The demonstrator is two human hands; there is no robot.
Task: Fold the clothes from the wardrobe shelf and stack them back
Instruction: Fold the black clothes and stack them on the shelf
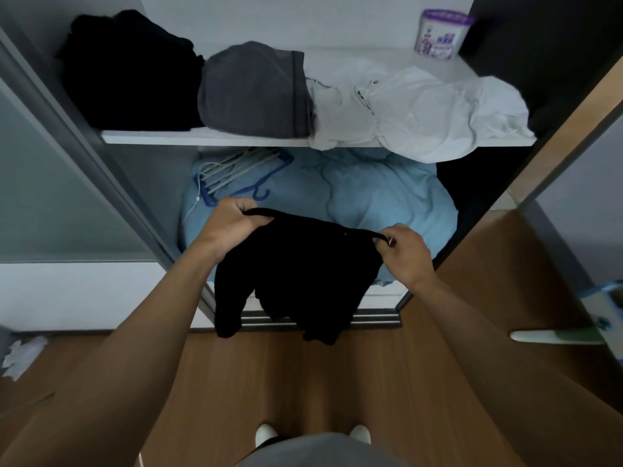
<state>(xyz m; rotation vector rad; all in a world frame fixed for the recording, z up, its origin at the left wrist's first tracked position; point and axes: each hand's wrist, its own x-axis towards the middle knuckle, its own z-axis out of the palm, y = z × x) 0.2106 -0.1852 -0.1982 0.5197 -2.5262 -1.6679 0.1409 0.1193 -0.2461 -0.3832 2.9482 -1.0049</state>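
My left hand (pixel 225 227) and right hand (pixel 406 252) each pinch the black garment (pixel 296 271) by its top edge, stretched left-right, hanging before the shelf (pixel 209 138) of piled clothes, above blue bedding (pixel 377 193)

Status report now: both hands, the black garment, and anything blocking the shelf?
Left hand and right hand shut on black garment, held up unfolded. White clothes lie crumpled on shelf.

I see an open wardrobe (pixel 161 183) with grey sliding-door frames and a white shelf (pixel 209 138). Below it runs a metal door track (pixel 371 320). Wood-grain flooring (pixel 303 382) fills the foreground, under dim, even light.
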